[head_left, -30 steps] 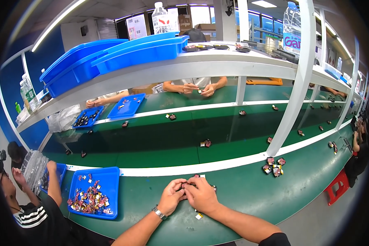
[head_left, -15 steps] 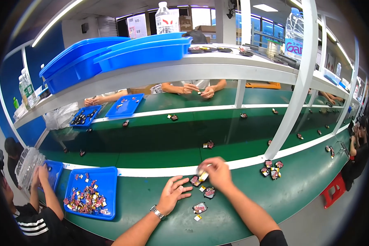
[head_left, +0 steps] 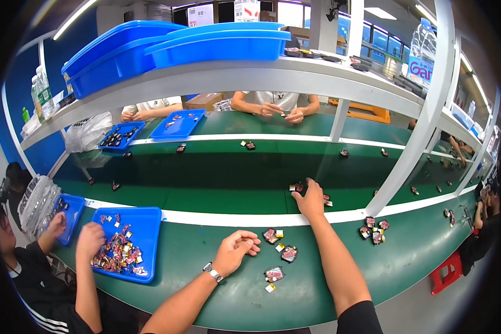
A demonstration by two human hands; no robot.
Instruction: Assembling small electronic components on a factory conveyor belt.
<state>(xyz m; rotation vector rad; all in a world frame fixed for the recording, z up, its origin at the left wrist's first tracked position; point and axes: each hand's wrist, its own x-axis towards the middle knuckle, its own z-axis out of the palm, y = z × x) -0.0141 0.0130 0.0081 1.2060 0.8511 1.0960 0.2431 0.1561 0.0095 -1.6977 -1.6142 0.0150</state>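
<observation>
My right hand (head_left: 310, 199) reaches over the white rail to the dark green belt. Its thumb and fingers are apart around a small black-rimmed part with reddish insides (head_left: 298, 187); a firm grip is not visible. Another such part (head_left: 327, 199) lies beside that wrist. On the near green table, my left hand (head_left: 238, 250) rests loosely open with slightly bent fingers, holding nothing visible. Just right of it lie a black-rimmed part (head_left: 271, 235) with a small white-and-yellow piece (head_left: 279, 234), a second part (head_left: 289, 254), and a third (head_left: 274, 274).
At left, a blue tray (head_left: 157, 239) holds many small reddish and yellow pieces; a co-worker's hand (head_left: 90, 239) is over it. A cluster of parts (head_left: 373, 229) lies right of my arm. A white post (head_left: 409, 122) and shelf (head_left: 317, 83) stand ahead. Another person works across the belt.
My right hand has left the parts beside my left hand and moved forward onto the belt. The left hand's fingers have drawn together somewhat. A co-worker's hand has come over the blue tray.
</observation>
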